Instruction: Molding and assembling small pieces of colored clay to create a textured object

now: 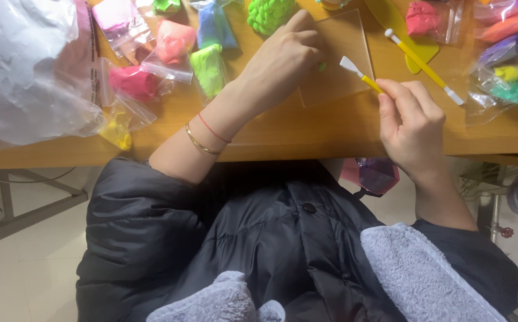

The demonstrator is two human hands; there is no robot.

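Between both hands: clear board flat on surface. Left hand curled, pressing a green clay bit onto it. Right hand pinches yellow sculpting tool mid-shaft. Clay likely soft, sticky; tool light, stiff.

Single view: camera on my head, facing steeply down, close over my lap and near edge of wooden table.
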